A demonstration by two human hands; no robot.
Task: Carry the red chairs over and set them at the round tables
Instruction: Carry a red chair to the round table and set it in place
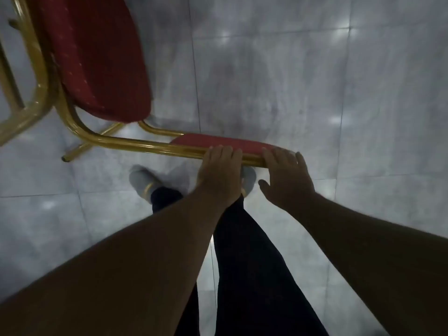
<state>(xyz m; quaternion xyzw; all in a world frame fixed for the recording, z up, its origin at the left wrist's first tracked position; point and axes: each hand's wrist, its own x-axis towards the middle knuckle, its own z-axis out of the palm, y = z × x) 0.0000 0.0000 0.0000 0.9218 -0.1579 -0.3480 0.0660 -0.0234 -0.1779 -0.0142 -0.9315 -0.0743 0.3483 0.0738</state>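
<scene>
A red chair with a gold metal frame fills the upper left, tipped over toward me. Its red padded seat points away and its backrest top lies level in front of me. My left hand is curled over the gold top rail of the backrest. My right hand rests on the rail's right end, fingers spread and thumb out to the side, not wrapped round it. One chair foot nears the floor at the left.
Glossy grey floor tiles spread out ahead and to the right. My dark-trousered legs and a grey shoe stand just under the backrest. No round table shows in the frame.
</scene>
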